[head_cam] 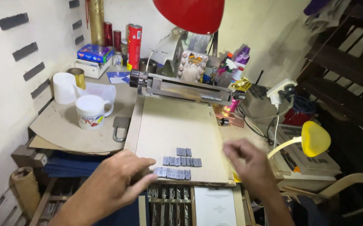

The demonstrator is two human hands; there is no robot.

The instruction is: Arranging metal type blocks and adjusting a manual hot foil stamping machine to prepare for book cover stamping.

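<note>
Cluttered workshop corner, pale walls, a tabletop (64, 129) of worn board under a red lamp shade (189, 14). From the head view: a tan flat board (177, 125) in the middle, ending at a metal press bar (187, 90) across its far edge. Three short rows of small grey metal type blocks (180, 163) near the board's front edge. Left hand (118, 175) lying flat, fingers (146, 163) stretched out and spread, tips touching the left end of the nearest row, gripping nothing. Right hand (248, 161) blurred, hovering just right of the rows, fingers loosely curled; cannot tell whether anything sits between them. A white mug (90, 112) well to the left, a yellow lamp head (315, 138) to the right. Below the board's edge, a wooden tray of more type (171, 203).
</note>
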